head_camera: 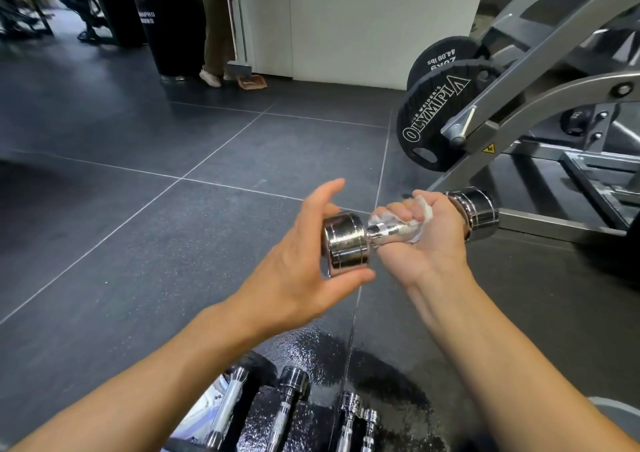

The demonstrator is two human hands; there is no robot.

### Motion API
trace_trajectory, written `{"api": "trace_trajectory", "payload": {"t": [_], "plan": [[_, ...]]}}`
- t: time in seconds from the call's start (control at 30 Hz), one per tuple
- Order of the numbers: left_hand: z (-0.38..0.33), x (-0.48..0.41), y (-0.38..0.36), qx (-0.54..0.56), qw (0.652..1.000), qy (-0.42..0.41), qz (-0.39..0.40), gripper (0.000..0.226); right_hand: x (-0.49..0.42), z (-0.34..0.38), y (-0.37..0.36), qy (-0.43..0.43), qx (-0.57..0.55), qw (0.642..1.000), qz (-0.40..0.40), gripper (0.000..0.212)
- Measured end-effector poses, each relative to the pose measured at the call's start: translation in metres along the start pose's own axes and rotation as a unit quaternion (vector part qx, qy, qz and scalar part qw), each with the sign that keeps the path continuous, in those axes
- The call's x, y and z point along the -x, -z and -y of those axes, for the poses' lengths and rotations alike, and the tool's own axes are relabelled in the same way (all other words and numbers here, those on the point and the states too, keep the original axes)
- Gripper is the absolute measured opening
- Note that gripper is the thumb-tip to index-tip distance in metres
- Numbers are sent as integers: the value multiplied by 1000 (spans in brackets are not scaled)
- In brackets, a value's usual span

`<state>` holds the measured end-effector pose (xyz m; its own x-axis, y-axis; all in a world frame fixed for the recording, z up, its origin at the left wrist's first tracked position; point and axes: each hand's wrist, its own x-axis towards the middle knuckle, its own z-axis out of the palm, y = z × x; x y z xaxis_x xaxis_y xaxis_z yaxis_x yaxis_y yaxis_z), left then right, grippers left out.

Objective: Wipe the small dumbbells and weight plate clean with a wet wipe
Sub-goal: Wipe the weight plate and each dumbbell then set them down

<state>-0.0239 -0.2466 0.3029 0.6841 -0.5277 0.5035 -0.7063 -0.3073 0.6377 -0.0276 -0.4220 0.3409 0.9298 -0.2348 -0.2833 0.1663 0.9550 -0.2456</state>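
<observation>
A chrome dumbbell (346,242) is held level above the dark floor. My left hand (298,261) cups its left head, thumb under it and fingers spread over the top. My right hand (419,233) grips the knurled handle through a white wet wipe (420,217) wrapped round it. The dumbbell's right head (476,212) sticks out past my right wrist. Below my arms, several more chrome dumbbells (289,403) lie on the floor beside a wet, glistening black surface (311,351) that I cannot identify.
A grey plate-loaded machine (554,80) with black Olympia weight plates (440,119) stands at the right. A person with a broom and dustpan (242,67) stands far back by a white wall. A black punching bag (166,18) stands beside them.
</observation>
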Motion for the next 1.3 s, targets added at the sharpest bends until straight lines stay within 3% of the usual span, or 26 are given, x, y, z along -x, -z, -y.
{"api": "trace_trajectory", "payload": {"t": [0.07, 0.1, 0.17, 0.2, 0.3, 0.37, 0.43, 0.5, 0.57, 0.63, 0.67, 0.7, 0.73, 0.77, 0.83, 0.87, 0.93, 1.0, 1.03, 1.1, 1.17, 1.23, 1.27, 1.3], "plan": [[7, -1, 3, -123, 982, -141, -25, 95, 0, -1, 0, -4, -3, 1000, 1, 42], [4, -1, 2, -109, 985, -135, -27, 97, 0, -1, -1, -1, 0, 1000, 0, 41], [-3, -1, -3, 40, 999, 13, -5, 100, 1, -2, -3, 2, 5, 1000, -1, 40], [-10, -2, -3, 143, 983, 115, 8, 94, 2, -2, -3, 5, 8, 1000, -6, 39], [-21, -7, 0, 396, 851, 345, 25, 54, 5, -5, -2, 20, 44, 999, -24, 35], [-22, -9, 2, 460, 785, 411, 64, 43, 9, -8, -2, 17, 63, 997, -30, 35], [-22, -7, -1, 485, 769, 414, 46, 40, 10, -10, -3, 12, 67, 997, -34, 33], [-17, -5, -6, 470, 803, 367, 7, 42, 7, -10, -2, 10, 59, 997, -39, 31], [-11, -4, -3, 360, 895, 263, -6, 50, 2, -9, -1, 10, 44, 998, -41, 31], [4, -3, 5, 131, 988, 84, 13, 68, -4, -9, 0, 7, 31, 999, -37, 32], [10, -3, 9, -2, 1000, -24, 17, 76, -6, -9, 1, 3, 25, 999, -32, 30], [14, -4, 12, -90, 989, -113, 15, 81, -7, -9, 1, 0, 21, 999, -29, 29], [16, -3, 13, -122, 981, -153, 14, 86, -7, -9, 2, -2, 18, 999, -26, 29], [12, -2, 11, -101, 985, -135, 21, 92, -8, -9, 2, 0, 20, 999, -26, 30], [2, 2, 5, 24, 999, 14, 46, 101, -7, -8, 2, 13, 29, 999, -27, 30], [-5, 3, 1, 104, 989, 97, 50, 95, -7, -8, 2, 18, 33, 999, -33, 29], [-12, -1, -1, 267, 928, 257, 20, 63, -6, -7, 3, 18, 45, 998, -46, 31], [-11, -6, 0, 392, 839, 376, 32, 56, -3, -8, 4, 10, 53, 997, -49, 31], [-13, -7, 1, 431, 805, 404, 54, 56, -2, -9, 4, 6, 57, 997, -48, 31], [-14, -7, 0, 483, 773, 407, 57, 48, 1, -11, 4, 4, 62, 997, -44, 34], [-13, -6, 1, 486, 793, 367, 25, 51, 0, -10, 3, 5, 48, 998, -41, 39], [-9, -4, 3, 359, 896, 262, 19, 60, -5, -8, 3, 2, 25, 999, -35, 40], [-3, -3, 4, 245, 954, 172, 20, 67, -6, -7, 3, 3, 20, 999, -31, 37], [2, -1, 6, 124, 990, 66, 20, 73, -7, -6, 3, 4, 18, 999, -28, 33]]}}
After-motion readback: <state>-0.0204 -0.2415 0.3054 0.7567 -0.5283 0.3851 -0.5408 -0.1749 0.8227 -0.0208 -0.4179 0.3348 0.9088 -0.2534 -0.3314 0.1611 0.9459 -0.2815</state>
